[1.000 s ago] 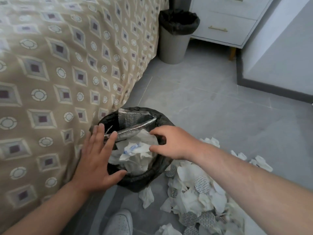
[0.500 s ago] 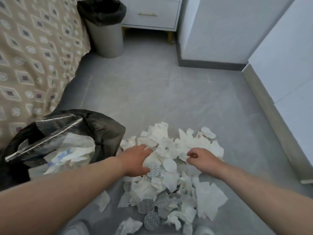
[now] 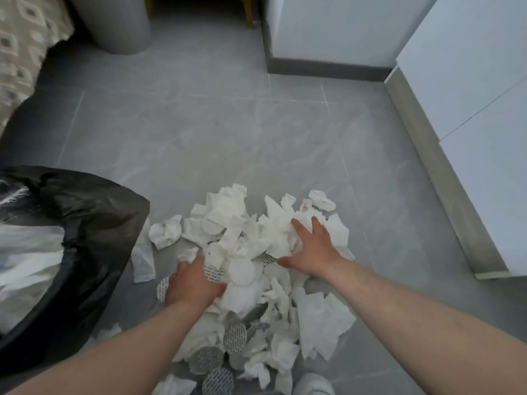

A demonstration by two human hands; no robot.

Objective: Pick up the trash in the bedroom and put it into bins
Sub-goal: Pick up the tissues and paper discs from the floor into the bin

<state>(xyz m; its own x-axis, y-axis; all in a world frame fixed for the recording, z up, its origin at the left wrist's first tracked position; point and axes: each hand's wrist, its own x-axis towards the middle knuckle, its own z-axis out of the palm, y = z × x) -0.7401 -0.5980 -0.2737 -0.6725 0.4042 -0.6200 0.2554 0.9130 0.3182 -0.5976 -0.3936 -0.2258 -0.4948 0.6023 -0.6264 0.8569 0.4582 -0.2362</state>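
Note:
A heap of crumpled white tissues and round patterned pads (image 3: 256, 269) lies on the grey tiled floor in front of me. My left hand (image 3: 194, 283) presses into the heap's left side, fingers curled into the paper. My right hand (image 3: 310, 249) lies flat on the heap's upper right, fingers spread. At the left edge stands a bin lined with a black bag (image 3: 85, 252), with white paper and a silvery wrapper inside it.
A second grey bin (image 3: 114, 27) stands at the top left beside the patterned bedspread (image 3: 22, 52). White cabinets (image 3: 470, 109) and a wall corner with a dark skirting (image 3: 328, 68) close off the right and top. A pale shoe (image 3: 313, 384) shows at the bottom edge.
Both hands left the black-lined bin and moved right onto the tissue heap. The right hand has gone from curled to flat on the paper; the left digs in deeper.

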